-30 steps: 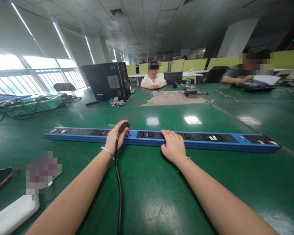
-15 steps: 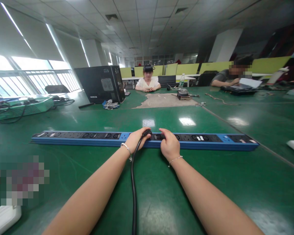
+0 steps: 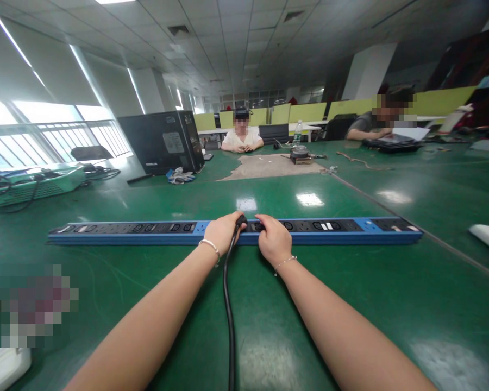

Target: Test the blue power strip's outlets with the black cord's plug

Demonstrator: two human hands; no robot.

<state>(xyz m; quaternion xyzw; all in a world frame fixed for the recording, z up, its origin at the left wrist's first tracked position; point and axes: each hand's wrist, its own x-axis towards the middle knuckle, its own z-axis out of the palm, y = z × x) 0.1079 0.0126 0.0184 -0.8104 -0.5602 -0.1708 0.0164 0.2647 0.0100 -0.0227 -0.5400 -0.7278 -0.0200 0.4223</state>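
Note:
A long blue power strip (image 3: 118,238) with black socket panels lies crosswise on the green table. My left hand (image 3: 220,232) is closed round the black plug (image 3: 241,220) of a power cord at the strip's middle. I cannot tell whether the plug sits in a socket. Its thick black cord (image 3: 230,320) runs from the plug toward me, off the lower edge. Just right of the plug, my right hand (image 3: 276,238) is closed over the strip, the index finger reaching its far edge. The fingers' undersides are hidden.
At the left stand a green basket (image 3: 61,182) of cables and a black computer case (image 3: 163,142), with gloves (image 3: 180,176) beside it. Brown cardboard (image 3: 264,165) lies beyond the strip. Two people sit across the table. White objects lie at both sides.
The view has shifted slightly, so the strip and both hands appear a little further left. The hands keep nearly the same pose on the plug and the strip.

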